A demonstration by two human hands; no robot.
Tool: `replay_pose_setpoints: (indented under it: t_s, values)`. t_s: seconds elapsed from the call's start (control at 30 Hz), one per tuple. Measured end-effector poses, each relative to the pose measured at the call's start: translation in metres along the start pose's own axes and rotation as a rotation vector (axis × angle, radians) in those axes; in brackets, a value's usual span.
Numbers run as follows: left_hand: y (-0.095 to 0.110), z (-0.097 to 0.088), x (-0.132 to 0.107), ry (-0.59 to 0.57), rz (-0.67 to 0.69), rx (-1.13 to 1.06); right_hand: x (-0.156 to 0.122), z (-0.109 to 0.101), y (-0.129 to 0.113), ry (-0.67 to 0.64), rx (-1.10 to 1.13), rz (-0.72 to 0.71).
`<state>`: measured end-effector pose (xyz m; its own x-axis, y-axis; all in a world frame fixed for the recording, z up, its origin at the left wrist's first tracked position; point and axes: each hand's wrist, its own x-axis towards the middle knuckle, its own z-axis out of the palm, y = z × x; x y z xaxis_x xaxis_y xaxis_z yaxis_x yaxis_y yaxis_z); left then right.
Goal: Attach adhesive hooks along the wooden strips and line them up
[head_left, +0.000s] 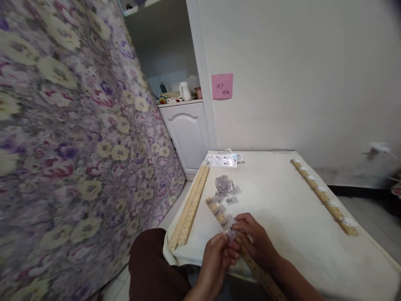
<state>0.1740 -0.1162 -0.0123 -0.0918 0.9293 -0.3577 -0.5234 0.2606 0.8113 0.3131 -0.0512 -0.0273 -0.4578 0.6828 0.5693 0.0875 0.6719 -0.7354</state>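
My left hand (217, 253) pinches the lower edge of a clear square adhesive hook (230, 229) between thumb and fingers. My right hand (255, 236) has its fingertips on the same piece from the right, curled over a perforated wooden strip (261, 274). That strip slants from the table's middle down past its front edge, under both hands. Other clear square pieces (217, 209) sit along its far end. Just beyond lies a pile of clear hooks (222, 184) with metal parts, and one loose hook (232, 200) rests near the pile.
Two perforated wooden strips (191, 207) lie along the table's left edge. On the right edge is another strip (326, 198) bearing several white-looking pieces. Clear packaging (222, 160) lies at the back left of the cloth-covered table (282, 251). A floral curtain (87, 146) hangs at left.
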Motion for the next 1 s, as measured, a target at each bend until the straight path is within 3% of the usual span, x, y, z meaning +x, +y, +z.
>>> replay_pose_setpoints:
  t_s: [0.4, 0.57, 0.7, 0.87, 1.0]
  values:
    - [-0.002, -0.003, 0.003, 0.017, -0.06, -0.099, 0.002, 0.0, 0.0, -0.059, 0.038, 0.096]
    - [-0.006, -0.006, 0.004, 0.013, -0.054, -0.07, 0.007, -0.004, 0.0, 0.0, 0.11, 0.321]
    - [-0.01, -0.008, 0.003, -0.018, -0.048, -0.024, 0.007, -0.003, 0.01, -0.091, 0.308, 0.546]
    - [-0.012, -0.01, 0.002, -0.055, -0.001, 0.045, 0.007, 0.0, 0.019, -0.106, 0.436, 0.615]
    - [-0.016, -0.016, 0.007, -0.096, 0.068, 0.132, 0.006, 0.0, 0.023, -0.135, 0.41, 0.631]
